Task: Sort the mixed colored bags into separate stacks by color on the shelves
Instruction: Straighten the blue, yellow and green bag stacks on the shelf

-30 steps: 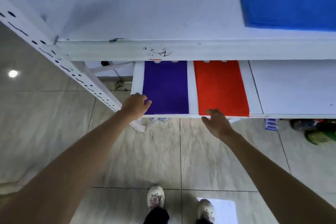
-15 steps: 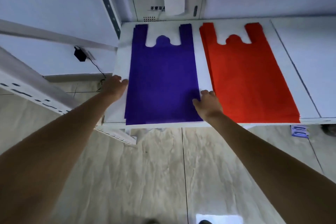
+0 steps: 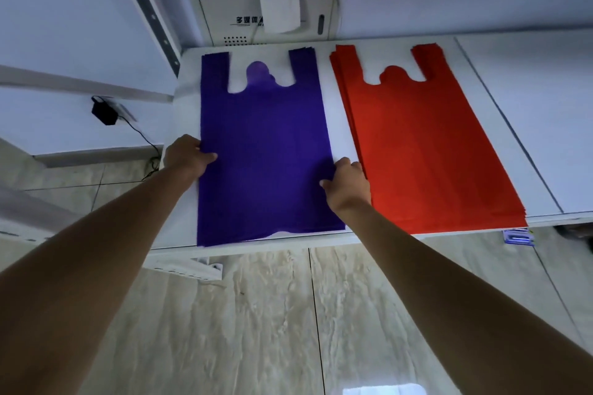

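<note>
Both hands have closed in: left hand (image 3: 189, 155) and right hand (image 3: 348, 184) now pinch the purple bags (image 3: 263, 151) by their side edges on the shelf (image 3: 529, 99).

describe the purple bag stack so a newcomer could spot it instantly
On the low white shelf under the wall panel, two flat stacks lie side by side. The purple bag stack is the left one, gripped at its edges by the left hand and right hand; its neighbour, the red bag stack, lies untouched.
</note>
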Motion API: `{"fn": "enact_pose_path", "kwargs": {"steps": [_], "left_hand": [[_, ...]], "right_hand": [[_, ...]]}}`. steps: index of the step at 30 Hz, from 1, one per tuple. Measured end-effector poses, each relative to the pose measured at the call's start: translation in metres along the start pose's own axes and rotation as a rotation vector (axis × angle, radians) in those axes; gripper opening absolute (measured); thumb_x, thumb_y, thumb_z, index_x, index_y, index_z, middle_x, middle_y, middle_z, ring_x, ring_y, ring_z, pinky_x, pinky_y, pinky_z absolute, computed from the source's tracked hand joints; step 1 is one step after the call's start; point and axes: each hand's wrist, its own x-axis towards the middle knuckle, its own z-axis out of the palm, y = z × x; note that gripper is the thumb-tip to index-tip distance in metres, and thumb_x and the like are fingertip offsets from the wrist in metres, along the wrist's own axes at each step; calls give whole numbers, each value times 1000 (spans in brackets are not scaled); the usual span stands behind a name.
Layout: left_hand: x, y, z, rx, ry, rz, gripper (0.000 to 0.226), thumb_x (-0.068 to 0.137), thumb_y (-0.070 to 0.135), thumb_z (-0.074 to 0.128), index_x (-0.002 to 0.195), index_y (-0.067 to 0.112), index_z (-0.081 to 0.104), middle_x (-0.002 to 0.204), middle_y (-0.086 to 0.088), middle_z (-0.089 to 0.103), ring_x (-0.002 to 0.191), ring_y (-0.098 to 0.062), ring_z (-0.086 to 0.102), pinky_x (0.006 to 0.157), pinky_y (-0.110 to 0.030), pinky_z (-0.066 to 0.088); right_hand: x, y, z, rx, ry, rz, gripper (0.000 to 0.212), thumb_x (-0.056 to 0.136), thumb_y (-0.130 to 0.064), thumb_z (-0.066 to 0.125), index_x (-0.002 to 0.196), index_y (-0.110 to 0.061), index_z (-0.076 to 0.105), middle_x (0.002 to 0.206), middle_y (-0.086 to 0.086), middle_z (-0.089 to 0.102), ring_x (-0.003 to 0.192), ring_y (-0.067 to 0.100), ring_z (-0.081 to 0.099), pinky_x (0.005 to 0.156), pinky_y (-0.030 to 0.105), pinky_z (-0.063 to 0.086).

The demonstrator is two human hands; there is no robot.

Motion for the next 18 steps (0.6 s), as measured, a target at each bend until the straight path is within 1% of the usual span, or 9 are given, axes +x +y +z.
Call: {"fn": "enact_pose_path", "kwargs": {"steps": [3, 7, 9, 11, 12, 13, 14, 16, 18], "left_hand": [[0, 1, 0, 29, 43, -5, 46, 92, 29, 61, 117, -10, 60, 123, -27, 61, 113, -41, 58, 97, -46, 48], [0, 5, 0, -12, -38, -53, 42, 94, 38, 54, 102, -1, 65, 115, -25, 65, 104, -39, 61, 90, -44, 49], [-1, 9, -3, 0, -42, -92, 50, 96, 40, 49, 111, -6, 62, 120, -27, 61, 108, -40, 59, 88, -43, 48], [-8, 18, -7, 68, -1, -106, 57, 97, 39, 46, 131, -6, 50, 136, -26, 50, 121, -40, 51, 96, -44, 44], [-12, 24, -8, 90, 36, -89, 58, 96, 38, 46, 137, -2, 45, 141, -24, 46, 125, -40, 48, 100, -45, 43], [-16, 31, -8, 100, 71, -56, 57, 95, 38, 47, 138, 1, 46, 140, -24, 47, 124, -40, 49, 101, -46, 44], [-20, 39, -5, 98, 101, -11, 53, 93, 36, 47, 135, 3, 50, 136, -23, 50, 120, -39, 52, 98, -46, 46], [-32, 65, 3, 63, 122, 96, 43, 94, 30, 47, 128, 6, 57, 129, -20, 57, 113, -36, 57, 91, -41, 48], [-49, 98, 17, 21, 82, 207, 37, 96, 23, 45, 126, 7, 60, 123, -17, 62, 107, -32, 61, 81, -34, 47]], "right_hand": [[0, 1, -1, 0, 8, 18, 41, 94, -18, 54, 130, -2, 45, 138, 19, 40, 122, 37, 48, 99, 40, 41], [-4, 2, -3, 24, -26, -8, 38, 95, -18, 51, 129, -1, 47, 136, 19, 41, 122, 36, 46, 99, 38, 41], [-4, 5, -9, 41, -26, -10, 38, 96, -19, 48, 130, -1, 46, 135, 19, 42, 122, 36, 47, 100, 38, 40], [-3, 13, -21, 68, 2, -6, 39, 96, -19, 46, 131, -2, 47, 135, 18, 43, 122, 37, 48, 100, 38, 40], [-2, 19, -30, 77, 25, -8, 39, 96, -19, 45, 131, -3, 48, 134, 18, 45, 121, 36, 48, 99, 37, 41], [-2, 27, -40, 77, 51, -10, 38, 95, -19, 46, 130, -5, 50, 133, 17, 47, 120, 36, 49, 98, 36, 42], [0, 37, -51, 74, 81, -13, 37, 94, -20, 47, 128, -7, 53, 131, 18, 49, 120, 36, 51, 97, 36, 42], [6, 63, -77, 66, 133, 0, 36, 93, -23, 51, 126, -9, 57, 129, 18, 53, 120, 35, 52, 98, 36, 43], [13, 93, -103, 49, 176, 40, 37, 92, -24, 53, 125, -8, 58, 128, 20, 55, 120, 36, 52, 99, 37, 43]]}}
